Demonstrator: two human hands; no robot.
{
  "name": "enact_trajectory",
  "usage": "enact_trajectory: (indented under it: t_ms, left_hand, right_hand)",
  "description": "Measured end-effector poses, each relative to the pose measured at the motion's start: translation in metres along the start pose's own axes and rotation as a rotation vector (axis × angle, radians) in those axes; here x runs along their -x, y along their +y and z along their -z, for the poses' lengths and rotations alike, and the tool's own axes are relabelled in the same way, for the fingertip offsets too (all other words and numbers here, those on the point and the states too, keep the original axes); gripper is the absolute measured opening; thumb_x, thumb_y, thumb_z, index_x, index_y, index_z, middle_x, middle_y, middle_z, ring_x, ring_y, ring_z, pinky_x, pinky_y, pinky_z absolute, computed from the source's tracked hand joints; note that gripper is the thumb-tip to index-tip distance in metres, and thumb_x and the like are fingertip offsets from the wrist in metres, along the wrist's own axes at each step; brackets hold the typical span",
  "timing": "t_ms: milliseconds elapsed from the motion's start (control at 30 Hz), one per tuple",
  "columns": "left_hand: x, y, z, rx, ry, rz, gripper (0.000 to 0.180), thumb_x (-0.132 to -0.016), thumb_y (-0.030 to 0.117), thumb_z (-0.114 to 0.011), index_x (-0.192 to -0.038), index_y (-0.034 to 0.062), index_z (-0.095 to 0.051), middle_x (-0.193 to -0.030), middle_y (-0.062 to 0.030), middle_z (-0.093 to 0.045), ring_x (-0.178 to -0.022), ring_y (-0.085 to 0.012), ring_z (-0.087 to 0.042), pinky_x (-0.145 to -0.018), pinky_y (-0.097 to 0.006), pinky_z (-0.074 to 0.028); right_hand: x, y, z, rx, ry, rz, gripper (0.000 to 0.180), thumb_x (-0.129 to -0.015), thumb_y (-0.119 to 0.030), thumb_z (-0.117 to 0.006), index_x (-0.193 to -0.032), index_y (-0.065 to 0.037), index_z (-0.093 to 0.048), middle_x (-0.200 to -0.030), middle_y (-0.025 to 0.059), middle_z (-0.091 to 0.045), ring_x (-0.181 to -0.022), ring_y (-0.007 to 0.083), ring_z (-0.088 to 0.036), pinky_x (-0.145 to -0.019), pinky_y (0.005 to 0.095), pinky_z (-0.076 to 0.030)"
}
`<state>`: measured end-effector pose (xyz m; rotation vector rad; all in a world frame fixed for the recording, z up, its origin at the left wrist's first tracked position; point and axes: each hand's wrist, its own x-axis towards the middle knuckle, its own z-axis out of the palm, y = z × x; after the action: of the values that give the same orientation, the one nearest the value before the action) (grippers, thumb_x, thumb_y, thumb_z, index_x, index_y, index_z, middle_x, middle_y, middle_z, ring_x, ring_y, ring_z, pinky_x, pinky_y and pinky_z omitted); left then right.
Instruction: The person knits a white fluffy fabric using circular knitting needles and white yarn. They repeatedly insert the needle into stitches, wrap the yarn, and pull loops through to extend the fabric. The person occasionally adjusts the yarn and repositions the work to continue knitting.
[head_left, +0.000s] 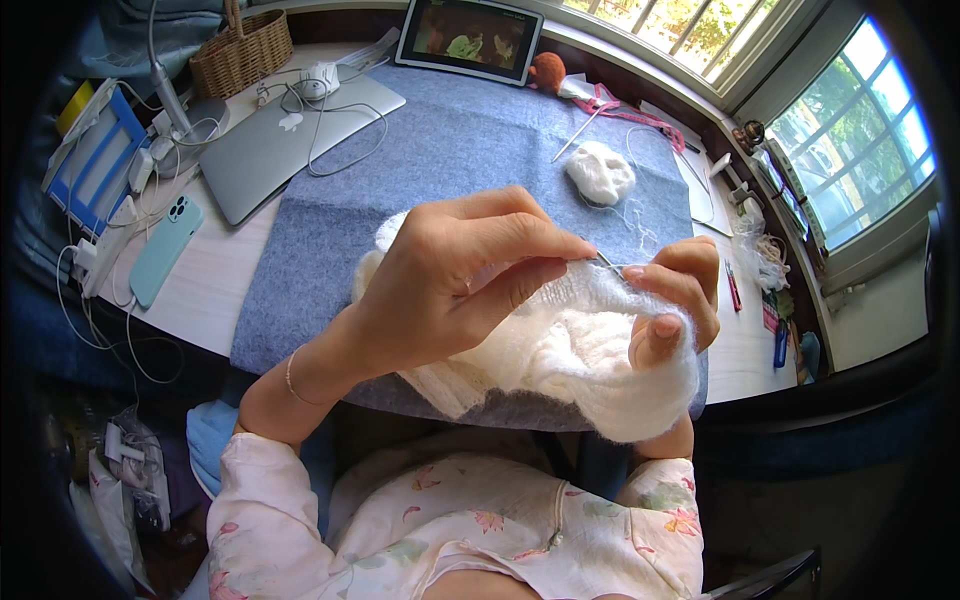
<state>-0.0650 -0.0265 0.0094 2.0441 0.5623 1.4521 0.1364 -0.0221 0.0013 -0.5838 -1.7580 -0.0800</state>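
My left hand (460,275) pinches the upper edge of a fluffy white knitted piece (590,365) together with a thin metal needle (606,262). My right hand (675,300) grips the same white piece from the right, thumb pressed on top, its fingertips meeting the needle's tip. The knitting hangs over the table's near edge above my lap. A thin white yarn strand runs from it back to a white yarn ball (600,172) lying on the blue felt mat (450,140).
A closed silver laptop (280,140) with white cables, a pale green phone (165,250), a wicker basket (240,55), a tablet showing video (468,38), a brown ball (547,72), and pink scissors (615,105) surround the mat. Pens lie at the right edge.
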Motion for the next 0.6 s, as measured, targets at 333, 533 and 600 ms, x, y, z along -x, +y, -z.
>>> enact_trajectory:
  t_ms: [333, 533, 600]
  left_hand:
    - [-0.007, -0.003, 0.013, 0.540, -0.121, 0.360, 0.020, -0.080, -0.004, -0.057, -0.099, -0.0020, -0.062, -0.092, -0.0115, -0.063, -0.085, -0.0129, -0.061, -0.074, -0.023, -0.050]
    - [-0.004, -0.001, 0.009, 0.549, -0.071, 0.394, 0.019, -0.081, -0.001, -0.058, -0.099, -0.0023, -0.062, -0.096, -0.0122, -0.064, -0.088, -0.0135, -0.061, -0.077, -0.024, -0.050]
    - [-0.002, -0.001, 0.007, 0.562, -0.064, 0.417, 0.019, -0.081, -0.001, -0.058, -0.099, -0.0021, -0.062, -0.097, -0.0120, -0.064, -0.088, -0.0132, -0.061, -0.078, -0.024, -0.049]
  right_hand:
    - [0.002, 0.007, -0.003, -0.064, -0.044, -0.010, 0.047, -0.085, -0.047, -0.048, -0.077, -0.004, -0.066, -0.067, 0.0054, -0.047, -0.063, 0.0168, -0.042, -0.057, 0.0282, -0.035]
    - [0.001, 0.000, -0.003, 0.102, 0.039, 0.081, 0.048, -0.085, -0.046, -0.045, -0.076, -0.004, -0.066, -0.066, 0.0047, -0.047, -0.062, 0.0171, -0.041, -0.056, 0.0285, -0.035]
    - [0.002, -0.001, -0.002, 0.082, 0.044, 0.105, 0.048, -0.086, -0.046, -0.043, -0.076, -0.004, -0.066, -0.066, 0.0044, -0.048, -0.062, 0.0167, -0.041, -0.056, 0.0289, -0.035]
